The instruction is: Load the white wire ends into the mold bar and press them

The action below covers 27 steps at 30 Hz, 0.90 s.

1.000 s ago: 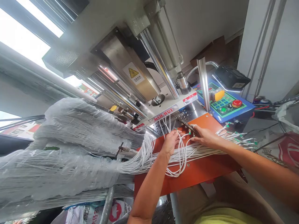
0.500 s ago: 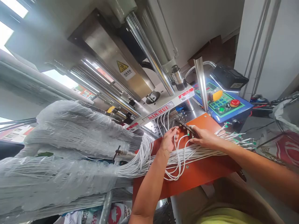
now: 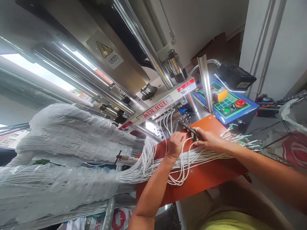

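My left hand [image 3: 177, 145] is closed at the orange work board, its fingers pinched on a white cable [image 3: 183, 156] whose tip is small near the fingertips. Beside it, my right hand [image 3: 208, 140] grips a dark metal bar fixture [image 3: 192, 130]. Small green-ended connectors [image 3: 192, 136] of white cables sit along that bar. Under both hands, a thick bundle of white cables [image 3: 148, 163] crosses the board, with its green-tipped ends [image 3: 247, 140] fanned out on the right. Several more cables [image 3: 169, 123] reach into the press, their connectors showing beneath its plate.
The press plate marked MIN-HUI [image 3: 157, 109] stands beyond my hands, among steel columns [image 3: 144, 41]. A blue control panel [image 3: 230, 105] with a red button is at right. Plastic-wrapped cable bundles [image 3: 72, 131] fill the left. The orange board [image 3: 203, 180] lies in front of me.
The press plate has risen, so the connectors beneath it now show. My left hand has turned and shifted slightly at the bar; my right hand has barely moved.
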Motion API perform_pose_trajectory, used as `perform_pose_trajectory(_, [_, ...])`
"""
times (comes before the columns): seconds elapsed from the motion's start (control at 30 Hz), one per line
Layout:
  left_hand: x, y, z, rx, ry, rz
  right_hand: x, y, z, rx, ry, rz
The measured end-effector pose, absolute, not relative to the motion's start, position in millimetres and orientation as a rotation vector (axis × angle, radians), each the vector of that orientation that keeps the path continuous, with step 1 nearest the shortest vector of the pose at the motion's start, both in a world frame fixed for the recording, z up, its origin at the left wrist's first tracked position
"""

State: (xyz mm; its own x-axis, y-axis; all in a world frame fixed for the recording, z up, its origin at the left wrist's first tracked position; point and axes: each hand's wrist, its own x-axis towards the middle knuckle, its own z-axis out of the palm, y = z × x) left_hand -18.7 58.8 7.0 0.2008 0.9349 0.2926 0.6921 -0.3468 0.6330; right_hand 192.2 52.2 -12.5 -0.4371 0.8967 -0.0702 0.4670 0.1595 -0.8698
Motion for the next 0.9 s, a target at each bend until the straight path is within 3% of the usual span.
perform_pose_trajectory(0.2, [-19, 68, 0, 2.598, 1.277, 0.544, 199, 55, -9, -1.169, -1.897, 1.370])
perform_pose_trajectory(0.9, [-22, 71, -18, 3.072, 1.253, 0.539, 197, 55, -7, -1.120, -1.814, 1.398])
